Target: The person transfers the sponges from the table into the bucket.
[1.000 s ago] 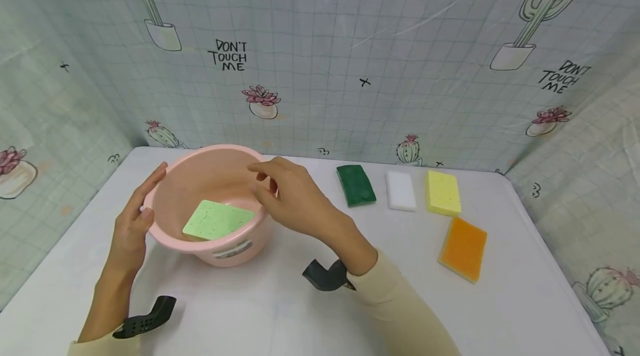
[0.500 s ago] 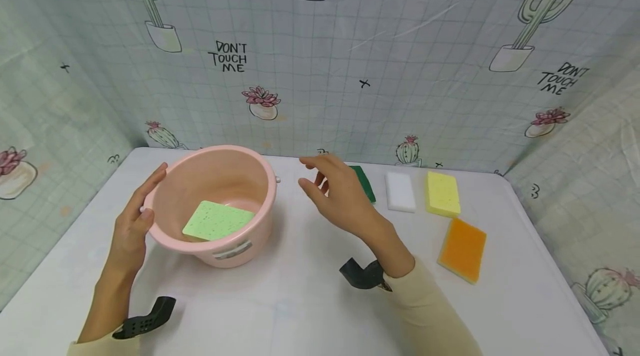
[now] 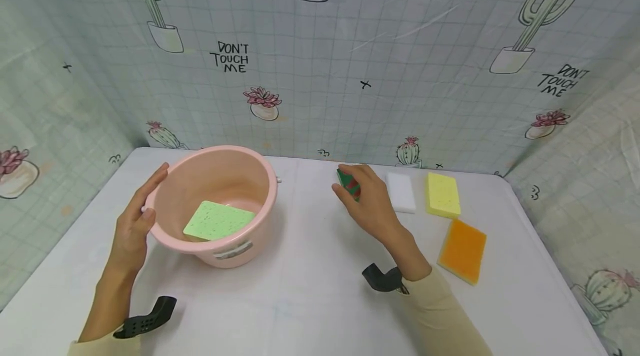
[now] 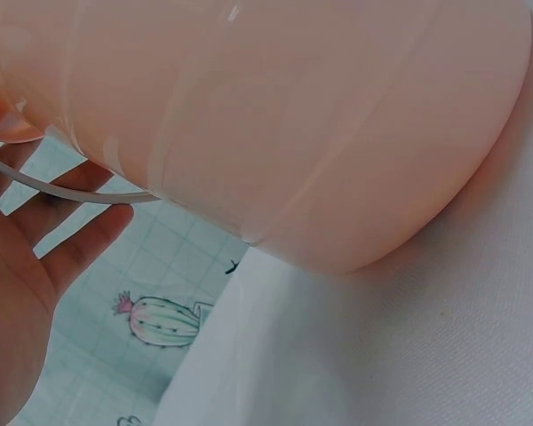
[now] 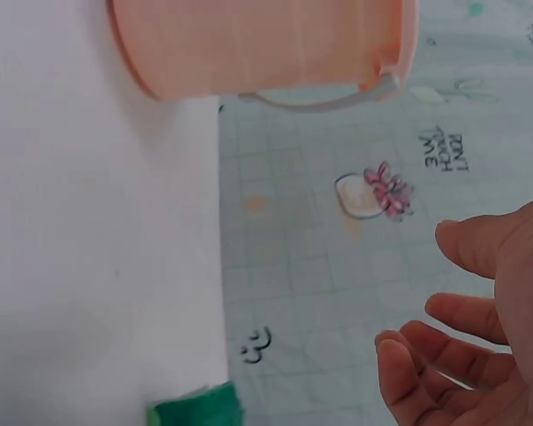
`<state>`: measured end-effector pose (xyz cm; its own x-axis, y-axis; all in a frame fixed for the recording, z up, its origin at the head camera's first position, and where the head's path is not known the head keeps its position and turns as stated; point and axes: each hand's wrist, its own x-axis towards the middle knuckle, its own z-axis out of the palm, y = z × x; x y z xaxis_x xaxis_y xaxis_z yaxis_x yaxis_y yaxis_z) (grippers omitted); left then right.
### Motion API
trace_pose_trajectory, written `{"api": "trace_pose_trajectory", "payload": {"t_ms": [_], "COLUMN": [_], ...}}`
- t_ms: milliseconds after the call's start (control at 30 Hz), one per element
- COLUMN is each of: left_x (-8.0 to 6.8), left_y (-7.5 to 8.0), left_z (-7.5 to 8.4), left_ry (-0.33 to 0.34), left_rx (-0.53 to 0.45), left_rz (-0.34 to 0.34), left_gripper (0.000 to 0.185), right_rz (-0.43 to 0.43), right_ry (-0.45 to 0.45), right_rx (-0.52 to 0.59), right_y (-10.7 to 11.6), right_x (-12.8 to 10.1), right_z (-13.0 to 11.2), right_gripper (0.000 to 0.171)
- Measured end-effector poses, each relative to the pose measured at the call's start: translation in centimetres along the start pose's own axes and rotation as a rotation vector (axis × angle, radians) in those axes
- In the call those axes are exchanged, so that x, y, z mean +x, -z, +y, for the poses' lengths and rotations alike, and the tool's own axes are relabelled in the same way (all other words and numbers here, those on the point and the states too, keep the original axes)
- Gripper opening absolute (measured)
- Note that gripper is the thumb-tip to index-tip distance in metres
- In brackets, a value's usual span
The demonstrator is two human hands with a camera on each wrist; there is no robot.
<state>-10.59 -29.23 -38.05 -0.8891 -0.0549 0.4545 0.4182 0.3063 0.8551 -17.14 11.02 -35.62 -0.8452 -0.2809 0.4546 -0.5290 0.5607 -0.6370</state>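
Since the earlier frame, my right hand [image 3: 372, 206] has swung from the pink basin [image 3: 165, 217] to the dark green sponge [image 3: 348, 182] at frame centre, fingers loosely spread over it, gripping nothing yet. My left hand [image 3: 136, 217] rests flat-fingered against the basin's rim. I judge the sponge light, soft and squashy, best pinched across its long edges.

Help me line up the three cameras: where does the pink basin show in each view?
Head: pink basin left of centre on the white table, the left hand on its rim.
Left wrist: its outer wall fills the top, very close.
Right wrist: along the top edge, turned sideways.
Shared landmark: the basin's grey wire handle.
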Motion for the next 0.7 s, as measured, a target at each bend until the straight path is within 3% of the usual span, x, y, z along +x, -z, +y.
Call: {"api": "trace_pose_trajectory", "payload": {"t_ms": [200, 500, 700], "left_x": [0.0, 0.1, 0.1], "left_y": [0.0, -0.1, -0.2], "left_z": [0.0, 0.2, 0.3], "left_ry": [0.009, 0.025, 0.029], "left_rx": [0.010, -0.018, -0.014], "left_rz": [-0.001, 0.004, 0.007], "left_gripper": [0.052, 0.051, 0.052], "right_rz": [0.023, 0.017, 0.036], "right_ry": [-0.075, -0.264, -0.341], "right_rx": [-0.002, 0.024, 0.004], "right_y": [-0.4, -1.6, -2.6], "right_x": [-1.0, -2.3, -2.7], "right_z": [2.3, 5.2, 6.8], "right_gripper": [0.045, 0.066, 0.075]}}
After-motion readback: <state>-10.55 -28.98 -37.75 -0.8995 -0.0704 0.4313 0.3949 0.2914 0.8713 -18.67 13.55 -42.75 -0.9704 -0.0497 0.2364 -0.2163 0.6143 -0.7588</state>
